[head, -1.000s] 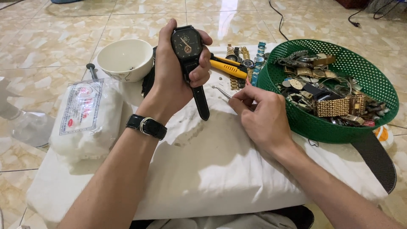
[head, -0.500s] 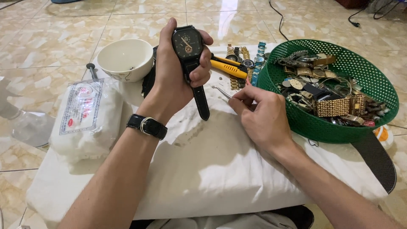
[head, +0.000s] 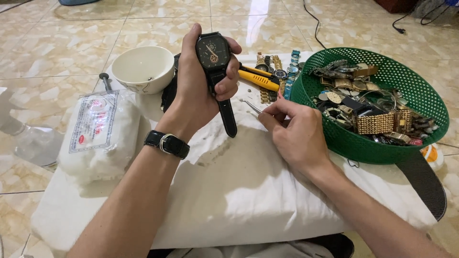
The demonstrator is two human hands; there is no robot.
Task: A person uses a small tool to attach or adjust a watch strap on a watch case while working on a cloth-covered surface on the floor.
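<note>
Fingers of the left hand (head: 201, 88) wrap a black wristwatch (head: 213, 51) with a dark, gold-marked dial, its strap hanging down, held up just left of the green basket (head: 334, 136). Nearer that basket, the right hand (head: 294, 131) pinches a thin metal tool (head: 251, 105).
</note>
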